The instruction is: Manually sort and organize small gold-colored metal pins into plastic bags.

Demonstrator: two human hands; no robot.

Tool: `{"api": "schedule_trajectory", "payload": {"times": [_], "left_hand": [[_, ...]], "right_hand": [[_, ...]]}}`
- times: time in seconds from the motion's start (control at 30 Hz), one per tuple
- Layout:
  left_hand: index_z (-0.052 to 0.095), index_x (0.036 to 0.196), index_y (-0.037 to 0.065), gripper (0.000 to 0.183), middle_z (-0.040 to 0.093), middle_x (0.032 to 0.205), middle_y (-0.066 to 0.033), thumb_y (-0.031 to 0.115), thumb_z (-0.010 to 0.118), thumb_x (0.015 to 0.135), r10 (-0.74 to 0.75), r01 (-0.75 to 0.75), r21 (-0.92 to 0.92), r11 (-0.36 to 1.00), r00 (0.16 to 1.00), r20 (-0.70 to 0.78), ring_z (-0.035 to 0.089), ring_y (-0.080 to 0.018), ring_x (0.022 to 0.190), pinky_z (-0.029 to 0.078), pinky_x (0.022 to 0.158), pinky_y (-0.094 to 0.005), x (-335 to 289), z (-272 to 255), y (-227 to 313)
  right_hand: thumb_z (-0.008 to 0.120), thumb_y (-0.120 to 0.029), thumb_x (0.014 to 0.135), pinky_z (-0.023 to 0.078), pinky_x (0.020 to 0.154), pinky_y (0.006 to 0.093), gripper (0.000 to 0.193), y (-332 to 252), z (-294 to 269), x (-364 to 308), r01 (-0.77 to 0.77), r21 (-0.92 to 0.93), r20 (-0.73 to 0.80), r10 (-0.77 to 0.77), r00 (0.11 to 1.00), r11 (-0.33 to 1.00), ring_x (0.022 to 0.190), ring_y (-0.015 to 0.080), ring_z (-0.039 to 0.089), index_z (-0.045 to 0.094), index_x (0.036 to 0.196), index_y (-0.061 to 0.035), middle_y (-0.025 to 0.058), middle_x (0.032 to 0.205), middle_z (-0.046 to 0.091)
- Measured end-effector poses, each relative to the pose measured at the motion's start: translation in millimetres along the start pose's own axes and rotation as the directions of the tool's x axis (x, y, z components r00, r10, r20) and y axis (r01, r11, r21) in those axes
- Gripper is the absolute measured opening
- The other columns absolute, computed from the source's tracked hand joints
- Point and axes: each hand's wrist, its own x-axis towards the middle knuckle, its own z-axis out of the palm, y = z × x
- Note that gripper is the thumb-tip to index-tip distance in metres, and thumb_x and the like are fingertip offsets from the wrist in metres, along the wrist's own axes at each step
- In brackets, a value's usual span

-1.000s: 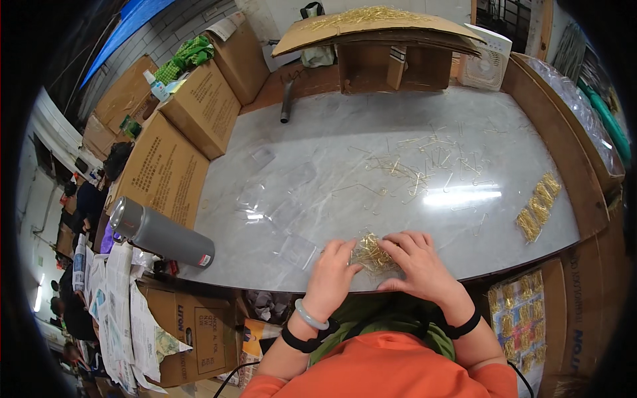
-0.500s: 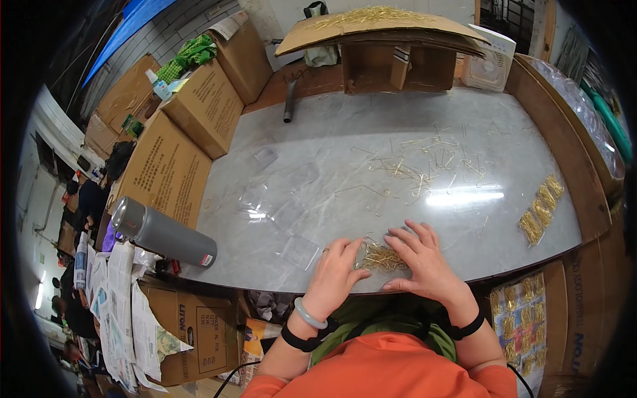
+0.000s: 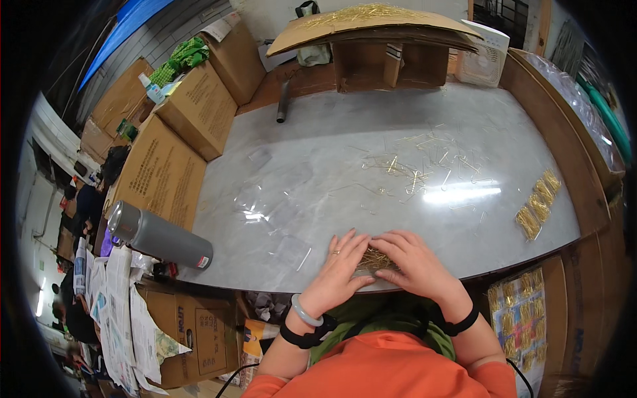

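Note:
A small heap of gold wire hooks [image 3: 373, 259] lies near the table's front edge, between my two hands and partly covered by them. My left hand [image 3: 342, 265] curves round its left side, fingers close together and thumb toward the heap. From the right, my right hand [image 3: 417, 260] cups the heap, its fingertips meeting those of the left hand over the far side. More gold wire hooks [image 3: 417, 174] are scattered loosely farther back on the grey table [image 3: 318, 219]. To the left lie several clear plastic bags [image 3: 292, 252].
A grey bottle [image 3: 169, 242] lies at the left edge by cardboard boxes [image 3: 159, 166]. Bundled gold hooks [image 3: 539, 204] lie at the right near a cardboard wall [image 3: 570, 146]. At the back are a cardboard shelf [image 3: 361, 60] and a dark tube [image 3: 283, 103].
Both hands have moved inward and closed round the heap of hooks, which is now more covered. The fingertips have come together at its far side. The view has shifted slightly.

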Motion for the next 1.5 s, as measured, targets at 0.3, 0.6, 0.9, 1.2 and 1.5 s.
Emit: {"api": "schedule_trajectory", "payload": {"times": [0.3, 0.6, 0.9, 1.2, 1.5], "left_hand": [[0.048, 0.144, 0.000, 0.068, 0.049, 0.144, -0.0180, 0.022, 0.077, 0.087, 0.011, -0.007, 0.087, 0.996, 0.999, -0.043, 0.040, -0.0423, 0.142, 0.028, 0.119, -0.0564, 10, 22, 14], [0.048, 0.143, -0.002, 0.067, 0.048, 0.140, -0.0194, 0.024, 0.077, 0.088, -0.004, 0.017, 0.106, 0.994, 0.993, -0.119, 0.045, -0.0421, 0.136, 0.032, 0.117, -0.0559, 12, 29, 23], [0.049, 0.143, -0.002, 0.066, 0.049, 0.144, -0.0193, 0.028, 0.075, 0.090, 0.046, -0.021, 0.158, 0.987, 0.987, -0.153, 0.044, -0.0410, 0.137, 0.032, 0.118, -0.0555, 10, 33, 19], [0.051, 0.144, 0.000, 0.067, 0.051, 0.144, -0.0186, 0.034, 0.073, 0.091, 0.043, -0.029, 0.127, 0.992, 0.992, -0.115, 0.043, -0.0400, 0.140, 0.030, 0.120, -0.0550, 9, 27, 19], [0.045, 0.147, -0.002, 0.068, 0.049, 0.145, -0.0212, 0.026, 0.073, 0.091, 0.025, -0.012, 0.123, 0.992, 0.993, -0.111, 0.044, -0.0401, 0.139, 0.030, 0.120, -0.0543, 9, 25, 22]], "right_hand": [[0.079, -0.013, 0.080, 0.040, 0.110, 0.0484, 0.058, 24, -31, -15, -0.082, -0.033, 0.048, 0.083, 0.995, 0.996, 0.126, 0.0365, 0.051, 0.058, 0.134, -0.0068, 0.0133, 0.130, 0.061], [0.078, -0.008, 0.080, 0.050, 0.085, 0.0413, 0.038, 19, -7, -8, -0.154, 0.059, -0.184, 0.163, 0.969, 0.986, 0.099, 0.0330, 0.060, 0.067, 0.116, -0.0057, 0.0115, 0.108, 0.066], [0.078, -0.008, 0.081, 0.049, 0.088, 0.0432, 0.037, -10, -19, -25, -0.178, -0.080, -0.257, 0.153, 0.954, 0.981, 0.099, 0.0317, 0.060, 0.067, 0.115, -0.0038, 0.0102, 0.104, 0.068], [0.078, -0.004, 0.078, 0.047, 0.086, 0.0409, 0.024, -3, -14, -54, -0.253, -0.212, -0.255, 0.196, 0.947, 0.944, 0.093, 0.0289, 0.061, 0.070, 0.100, -0.0077, 0.0061, 0.098, 0.069], [0.074, 0.001, 0.082, 0.052, 0.092, 0.0432, 0.036, -12, 6, -28, -0.304, 0.043, -0.413, 0.294, 0.862, 0.952, 0.106, 0.0327, 0.064, 0.066, 0.117, -0.0056, 0.0131, 0.115, 0.067]]}}
